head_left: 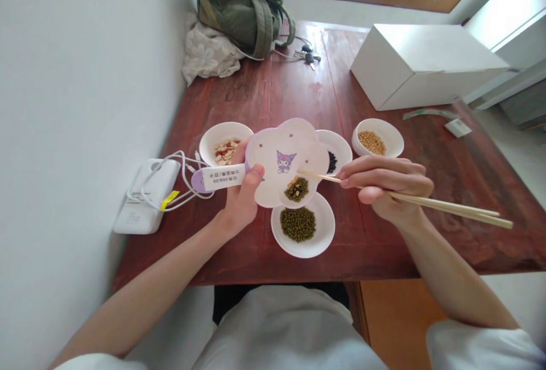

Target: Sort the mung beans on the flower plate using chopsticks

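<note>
My left hand [244, 188] grips the handle end of a flower-shaped plate [273, 137], white with a purple edge and a cartoon figure. The plate is held above the bowls, and a small heap of green beans with some yellowish bits [297, 188] lies at its near edge. In my right hand [384, 185] is a pair of chopsticks [452, 206], their tips over the plate close to the heap. Just below the plate stands a white bowl [326, 232] of green mung beans [297, 224]. Partly hidden behind the plate is a bowl [341, 141] with black beans [332, 161].
A bowl [213, 131] of sliced nuts stands left, a bowl [394, 137] of soybeans right. Farther off are a white box [430, 66], keys [307, 56] and a green bag [239, 6]. A white power bank [145, 199] with cables lies by the left wall.
</note>
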A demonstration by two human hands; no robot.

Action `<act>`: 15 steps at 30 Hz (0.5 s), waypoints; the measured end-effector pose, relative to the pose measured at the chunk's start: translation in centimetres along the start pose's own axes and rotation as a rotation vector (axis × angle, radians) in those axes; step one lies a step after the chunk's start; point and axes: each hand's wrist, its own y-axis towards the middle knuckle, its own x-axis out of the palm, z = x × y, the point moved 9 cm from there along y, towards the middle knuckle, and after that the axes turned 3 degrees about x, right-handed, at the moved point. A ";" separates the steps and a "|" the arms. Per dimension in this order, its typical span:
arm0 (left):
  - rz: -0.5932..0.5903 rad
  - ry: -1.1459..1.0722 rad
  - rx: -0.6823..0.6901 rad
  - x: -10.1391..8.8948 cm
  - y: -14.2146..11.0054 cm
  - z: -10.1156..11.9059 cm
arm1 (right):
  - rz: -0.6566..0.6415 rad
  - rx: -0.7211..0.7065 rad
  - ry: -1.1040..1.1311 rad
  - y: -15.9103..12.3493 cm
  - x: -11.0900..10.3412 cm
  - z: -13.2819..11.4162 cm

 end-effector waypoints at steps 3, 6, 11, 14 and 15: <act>0.024 0.018 0.056 -0.1 0.2 0.5 | -0.008 -0.007 0.013 0.7 0.4 -0.2; 0.004 0.015 0.076 0.3 0.5 1.0 | -0.011 -0.003 0.028 0.9 0.8 -0.4; -0.019 -0.011 0.106 0.8 0.7 1.8 | 0.015 0.016 0.062 0.6 1.3 -0.7; -0.034 -0.027 0.106 1.0 0.6 2.1 | 0.026 0.014 0.054 0.5 1.3 -0.9; -0.043 -0.034 0.104 1.1 0.6 2.2 | 0.027 0.013 0.050 0.5 1.3 -1.0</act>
